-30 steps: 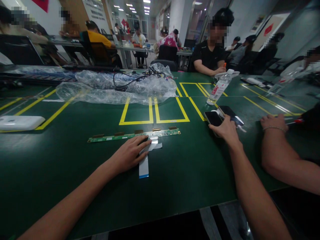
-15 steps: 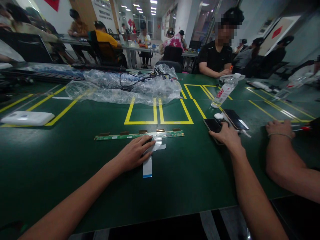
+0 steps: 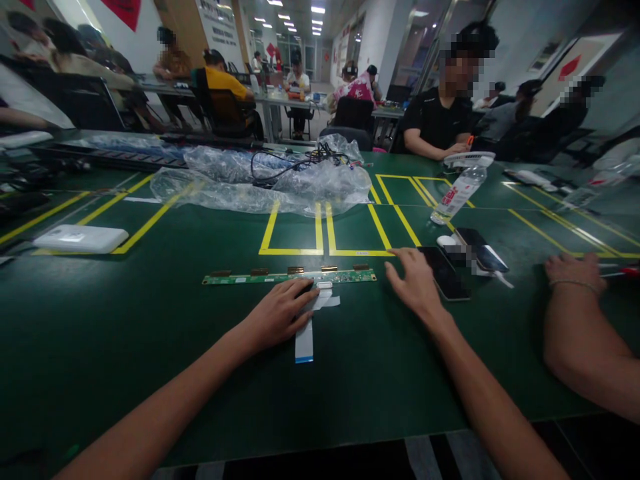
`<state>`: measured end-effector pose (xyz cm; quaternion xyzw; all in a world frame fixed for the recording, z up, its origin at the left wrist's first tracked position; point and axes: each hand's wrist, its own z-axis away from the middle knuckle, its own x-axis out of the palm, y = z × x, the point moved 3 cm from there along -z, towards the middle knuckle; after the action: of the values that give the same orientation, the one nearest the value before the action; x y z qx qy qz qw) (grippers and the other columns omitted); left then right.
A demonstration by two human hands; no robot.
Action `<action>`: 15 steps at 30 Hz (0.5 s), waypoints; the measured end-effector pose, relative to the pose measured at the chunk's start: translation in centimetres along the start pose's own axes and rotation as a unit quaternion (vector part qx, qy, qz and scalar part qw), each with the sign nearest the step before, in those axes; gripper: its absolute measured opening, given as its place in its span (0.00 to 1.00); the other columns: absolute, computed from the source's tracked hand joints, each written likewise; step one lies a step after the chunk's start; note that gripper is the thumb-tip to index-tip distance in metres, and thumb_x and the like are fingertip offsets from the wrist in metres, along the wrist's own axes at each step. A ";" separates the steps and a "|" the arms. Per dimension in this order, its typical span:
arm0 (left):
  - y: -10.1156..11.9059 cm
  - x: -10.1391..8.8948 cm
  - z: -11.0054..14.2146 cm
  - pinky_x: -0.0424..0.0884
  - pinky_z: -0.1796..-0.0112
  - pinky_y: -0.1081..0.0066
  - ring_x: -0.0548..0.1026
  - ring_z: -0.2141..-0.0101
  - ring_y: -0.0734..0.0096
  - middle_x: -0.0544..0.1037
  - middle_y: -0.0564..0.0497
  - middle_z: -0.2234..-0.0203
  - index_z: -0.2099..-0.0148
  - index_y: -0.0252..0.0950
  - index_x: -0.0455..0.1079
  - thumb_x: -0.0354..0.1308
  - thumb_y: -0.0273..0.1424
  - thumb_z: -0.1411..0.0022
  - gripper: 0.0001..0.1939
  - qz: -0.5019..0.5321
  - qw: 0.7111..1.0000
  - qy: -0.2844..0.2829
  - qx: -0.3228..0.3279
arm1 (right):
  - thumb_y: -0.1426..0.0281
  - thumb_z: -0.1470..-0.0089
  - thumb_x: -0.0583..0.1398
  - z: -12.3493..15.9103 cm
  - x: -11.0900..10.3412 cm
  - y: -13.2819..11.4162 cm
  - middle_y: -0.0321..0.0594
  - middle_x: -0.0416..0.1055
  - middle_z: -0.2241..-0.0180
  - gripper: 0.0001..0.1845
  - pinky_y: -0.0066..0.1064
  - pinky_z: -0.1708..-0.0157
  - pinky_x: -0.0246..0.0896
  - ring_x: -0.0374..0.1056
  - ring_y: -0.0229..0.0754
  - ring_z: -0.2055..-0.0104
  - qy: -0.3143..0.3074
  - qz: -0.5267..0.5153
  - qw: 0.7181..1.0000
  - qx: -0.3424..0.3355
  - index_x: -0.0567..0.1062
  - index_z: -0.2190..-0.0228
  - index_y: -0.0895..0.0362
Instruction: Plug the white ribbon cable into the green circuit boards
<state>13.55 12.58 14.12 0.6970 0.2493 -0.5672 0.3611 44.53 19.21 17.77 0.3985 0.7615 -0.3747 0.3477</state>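
A long thin green circuit board (image 3: 345, 276) lies on the green table, with several brown tabs along its far edge. From its near side runs a folded white flat ribbon cable (image 3: 304, 340) with a blue end. My left hand (image 3: 283, 310) is on this cable at the board's edge, fingers close together and thumb nearby, hiding part of both. My right hand (image 3: 415, 283) is open and empty, fingers spread, over the table between the board and a black smartphone (image 3: 446, 275). The phone lies just beyond its right side.
A white earbud case-like object (image 3: 446, 241), another phone (image 3: 483, 250) and a water bottle (image 3: 457, 197) stand to the right. Bubble wrap with black cables (image 3: 300, 180) spreads behind. A white box (image 3: 83, 239) is left. A co-worker's hand (image 3: 575, 273) rests at right.
My right hand has let go of the black phone and moved left, its fingers now spread. The left hand stays at the ribbon cable. The view has shifted slightly.
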 end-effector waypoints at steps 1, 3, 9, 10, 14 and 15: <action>0.0 0.0 0.0 0.63 0.40 0.49 0.60 0.36 0.51 0.58 0.43 0.33 0.30 0.40 0.57 0.50 0.37 0.27 0.26 -0.002 1.000 0.002 0.001 | 0.66 0.36 0.56 0.2 1.5 -2.1 0.52 0.70 0.51 0.18 0.49 0.48 0.65 0.66 0.54 0.47 -0.040 -0.044 0.997 -0.058 0.73 0.47 0.55; 0.0 0.0 0.0 0.63 0.40 0.49 0.61 0.36 0.51 0.60 0.42 0.33 0.30 0.40 0.58 0.51 0.37 0.27 0.26 -0.004 1.000 0.010 0.005 | 0.69 0.37 0.56 0.9 4.0 -5.6 0.51 0.69 0.48 0.17 0.49 0.47 0.64 0.65 0.53 0.45 -0.104 -0.091 0.980 -0.144 0.73 0.47 0.54; -0.2 -0.3 -1.2 0.68 0.44 0.53 0.69 0.43 0.57 0.71 0.42 0.42 0.36 0.35 0.65 0.51 0.34 0.27 0.21 0.008 0.998 0.059 0.000 | 0.76 0.36 0.54 1.2 6.5 -7.6 0.50 0.71 0.46 0.19 0.47 0.43 0.62 0.65 0.51 0.44 -0.130 -0.115 0.969 -0.178 0.73 0.46 0.57; -0.3 -0.3 -1.6 0.69 0.46 0.54 0.70 0.45 0.57 0.72 0.42 0.43 0.37 0.34 0.67 0.52 0.33 0.28 0.20 0.005 0.998 0.068 -0.004 | 0.76 0.36 0.54 1.0 6.5 -7.2 0.50 0.71 0.46 0.19 0.47 0.44 0.62 0.66 0.50 0.44 -0.130 -0.120 0.969 -0.175 0.73 0.46 0.57; -0.1 -0.3 -2.7 0.72 0.52 0.58 0.73 0.52 0.59 0.75 0.42 0.49 0.43 0.33 0.71 0.56 0.28 0.31 0.15 -0.020 0.996 0.090 -0.002 | 0.76 0.37 0.56 0.1 6.7 -6.8 0.49 0.74 0.49 0.16 0.48 0.47 0.64 0.66 0.52 0.48 -0.128 -0.107 0.965 -0.201 0.76 0.49 0.59; 0.0 -0.3 -2.9 0.73 0.53 0.59 0.73 0.53 0.59 0.76 0.43 0.50 0.44 0.33 0.71 0.56 0.28 0.31 0.15 -0.029 0.995 0.095 -0.003 | 0.76 0.37 0.56 0.0 6.8 -6.8 0.48 0.75 0.49 0.16 0.48 0.48 0.64 0.66 0.52 0.49 -0.123 -0.105 0.965 -0.205 0.76 0.49 0.59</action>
<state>15.31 14.89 14.70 0.7391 0.3039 -0.5078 0.3216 35.59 18.83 14.16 0.1877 0.8109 -0.2912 0.4716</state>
